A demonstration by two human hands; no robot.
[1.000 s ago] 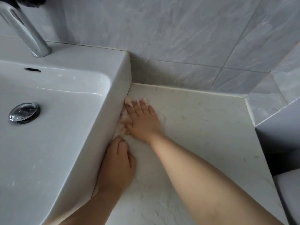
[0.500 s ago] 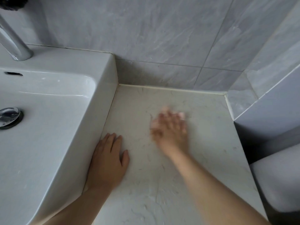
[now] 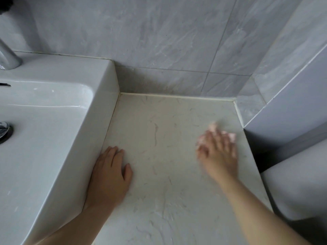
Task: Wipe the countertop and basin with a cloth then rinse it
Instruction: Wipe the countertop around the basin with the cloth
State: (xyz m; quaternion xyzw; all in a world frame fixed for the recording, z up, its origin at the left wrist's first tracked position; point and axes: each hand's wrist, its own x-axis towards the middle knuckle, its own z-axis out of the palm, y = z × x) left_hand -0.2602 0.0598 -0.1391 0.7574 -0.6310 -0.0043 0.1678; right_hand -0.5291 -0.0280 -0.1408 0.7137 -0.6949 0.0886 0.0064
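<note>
Left hand (image 3: 109, 177) lies flat on the pale marbled surface (image 3: 168, 183), fingers straight and close together, its edge against the outer wall of the white basin (image 3: 99, 73) at left. Right hand (image 3: 219, 154), blurred, lies palm-down near the right edge of the surface, fingers spread straight over a pale pink cloth (image 3: 232, 136) that shows only past the fingertips. A grey tiled wall (image 3: 168, 41) stands at the far side.

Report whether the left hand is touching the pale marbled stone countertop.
Touching. The head view shows the left hand lying flat, palm down, fingers straight, on the pale marbled stone countertop, beside the white ceramic basin.
</note>
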